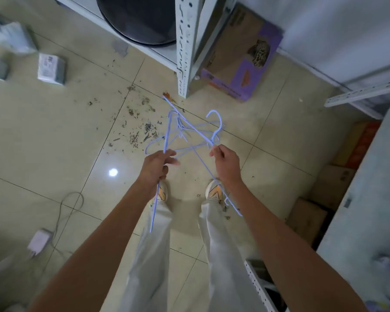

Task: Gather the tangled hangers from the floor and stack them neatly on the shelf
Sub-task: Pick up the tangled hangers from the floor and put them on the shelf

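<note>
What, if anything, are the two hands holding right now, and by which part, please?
Both hold the tangled blue wire hangers. The left hand grips a long straight wire running through its fingers; the right hand pinches a wire just below a hook.

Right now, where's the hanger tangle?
Head view, centre: the blue hangers are held up between the left hand and right hand, above the tiled floor, just below the shelf post.

A tangle of thin pale-blue wire hangers (190, 136) held up above the tiled floor, their triangular frames crossed at odd angles and hooks pointing different ways. One hook curls upward at the right; two long straight wires trail down toward the person's legs.
</note>
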